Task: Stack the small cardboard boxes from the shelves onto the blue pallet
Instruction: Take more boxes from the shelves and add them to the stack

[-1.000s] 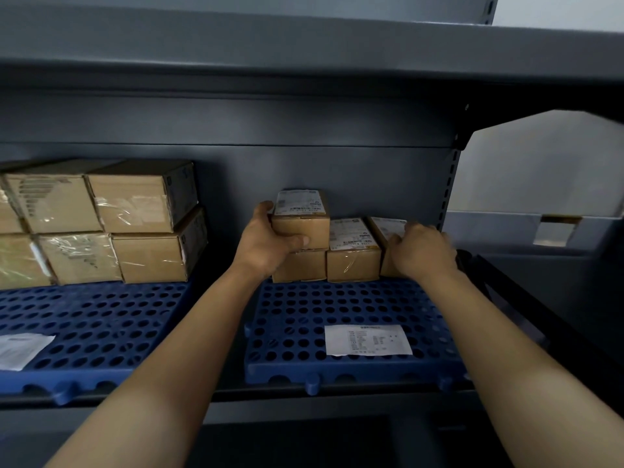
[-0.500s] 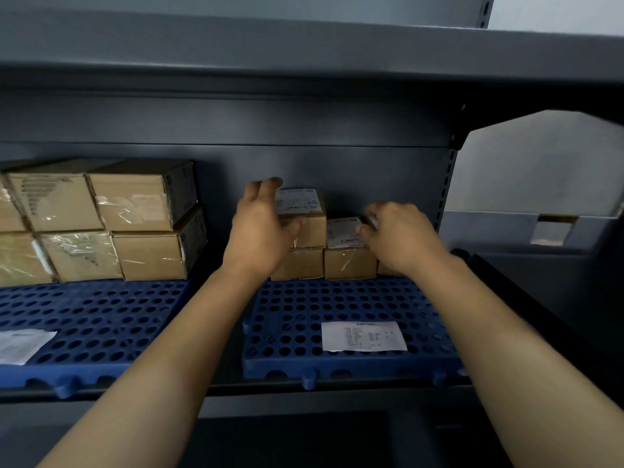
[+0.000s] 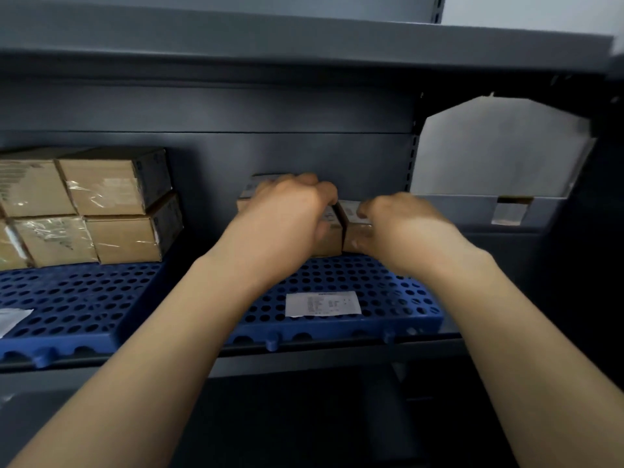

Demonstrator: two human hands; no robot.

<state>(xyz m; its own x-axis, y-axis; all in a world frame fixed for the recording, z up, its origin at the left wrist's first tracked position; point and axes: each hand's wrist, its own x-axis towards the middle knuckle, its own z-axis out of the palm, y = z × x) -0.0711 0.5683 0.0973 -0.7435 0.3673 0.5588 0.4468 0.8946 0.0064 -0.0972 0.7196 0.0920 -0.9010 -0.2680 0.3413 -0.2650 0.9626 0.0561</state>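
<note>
The left hand (image 3: pixel 283 224) reaches in over the front of the blue pallet (image 3: pixel 398 298), past the white paper label (image 3: pixel 322 304) lying flat on it. Its fingers curl over the top small box (image 3: pixel 258 185), knuckles up, gripping it from above. The right hand (image 3: pixel 408 228), just beside it, curls round the right small box (image 3: pixel 350 228), fingers on the labelled top and thumb low on the front face. Motion blur softens both hands, so the exact finger contact is unclear. Between the 2 hands a strip of the middle small box (image 3: pixel 332 236) shows, touching the right one side to side. All 3 boxes sit at the back of the pallet, upright, plain brown fronts facing the person and white labels on top. The hands cover too much to tell which way their long axes run. Well to the left, on a second blue pallet (image 3: pixel 74 305), larger cardboard boxes (image 3: pixel 114 187) are stacked 2 high with taped faces forward. Behind everything stands the grey back panel (image 3: pixel 304 157), under the upper shelf (image 3: pixel 304 38).
</note>
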